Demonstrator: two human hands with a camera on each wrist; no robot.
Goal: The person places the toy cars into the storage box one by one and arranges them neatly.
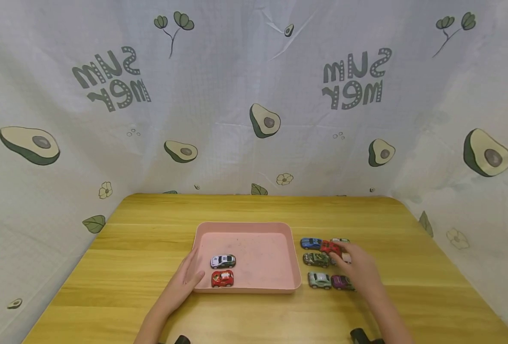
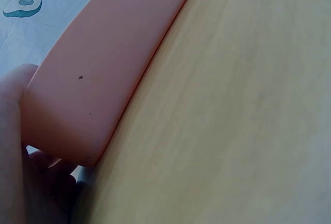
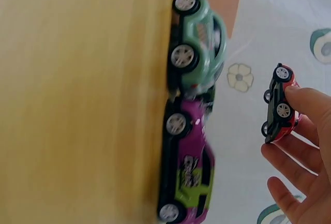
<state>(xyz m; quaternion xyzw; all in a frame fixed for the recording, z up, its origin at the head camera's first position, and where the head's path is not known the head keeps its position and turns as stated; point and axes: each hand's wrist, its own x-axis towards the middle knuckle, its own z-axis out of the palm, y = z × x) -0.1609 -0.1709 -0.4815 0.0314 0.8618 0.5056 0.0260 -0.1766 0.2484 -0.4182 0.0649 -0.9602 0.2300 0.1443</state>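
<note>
A red toy car (image 1: pixel 331 247) is pinched between the thumb and fingers of my right hand (image 1: pixel 361 268). In the right wrist view this car (image 3: pixel 275 111) is raised off the table, its wheels and dark underside showing. My left hand (image 1: pixel 183 281) holds the near left corner of a pink tray (image 1: pixel 260 290), thumb at the near wall and fingers along the left side. Inside the tray, a white toy car (image 1: pixel 223 261) and another red toy car (image 1: pixel 222 278) stand near the left.
Right of the tray stand a blue car (image 1: pixel 311 243), a camouflage car (image 1: pixel 316 259), a pale green car (image 1: pixel 320 280) and a purple car (image 1: pixel 342 282). Others are partly hidden by my right hand. A printed curtain (image 1: pixel 219 95) hangs behind the wooden table (image 1: pixel 151 243).
</note>
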